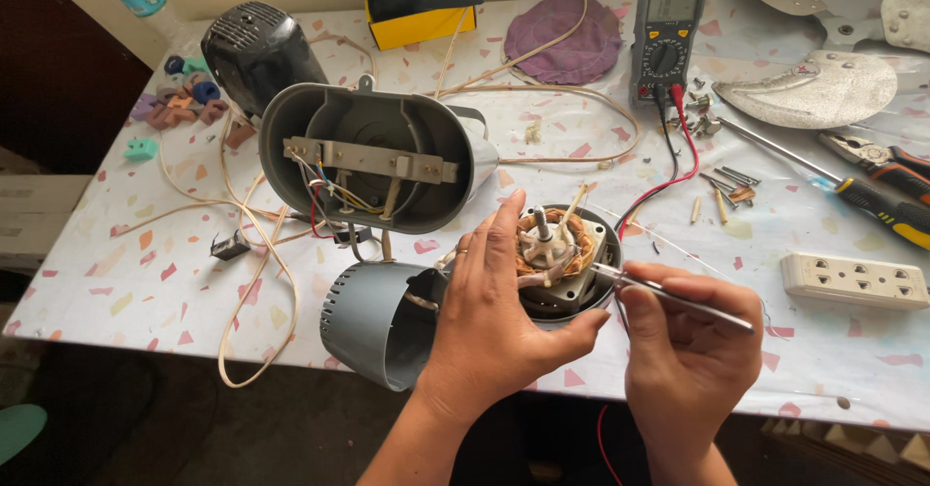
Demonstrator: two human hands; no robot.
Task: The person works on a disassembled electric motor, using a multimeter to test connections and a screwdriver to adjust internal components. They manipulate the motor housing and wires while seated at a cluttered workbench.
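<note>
My left hand (494, 312) wraps around a small electric motor (554, 253) with copper windings and a steel shaft, steadying it near the table's front edge. My right hand (688, 341) pinches a thin metal tool (668, 294), its tip touching the motor's right side. A grey cylindrical motor cover (380, 323) lies just left of my left hand. Behind it stands an open grey oval housing (373, 156) with a metal bar and coloured wires inside.
A multimeter (666, 35) with red and black leads sits at the back. Screwdrivers (872, 200), pliers (877, 156), fan blades (814, 89) and screws lie at right, a white power strip (854, 280) nearer. Cream cable loops at left, beside a black housing (257, 50).
</note>
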